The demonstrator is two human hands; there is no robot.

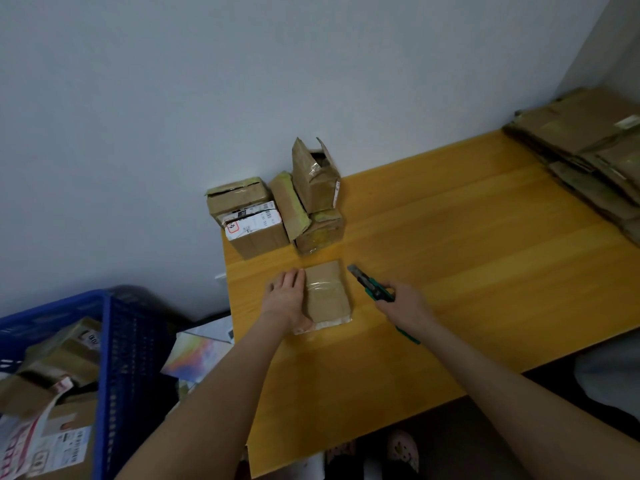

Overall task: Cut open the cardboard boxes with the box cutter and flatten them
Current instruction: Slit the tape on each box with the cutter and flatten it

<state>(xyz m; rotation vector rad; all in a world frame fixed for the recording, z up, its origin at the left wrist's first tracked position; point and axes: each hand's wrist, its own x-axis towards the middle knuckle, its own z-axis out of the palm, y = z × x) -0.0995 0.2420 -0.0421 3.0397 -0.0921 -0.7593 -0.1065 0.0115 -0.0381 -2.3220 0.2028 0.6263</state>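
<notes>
A small brown cardboard box point(327, 294) with clear tape across it lies on the yellow wooden table point(467, 237). My left hand point(285, 297) rests flat against the box's left side, fingers straight. To the right of the box, my right hand point(403, 304) grips a green box cutter point(369, 283), with its blade end pointing up and left, a short gap from the box's top right corner.
Several taped boxes point(277, 209) stand stacked at the table's back left against the wall. Flattened cardboard point(588, 150) is piled at the far right. A blue crate point(114, 358) holding more boxes sits on the floor at the left.
</notes>
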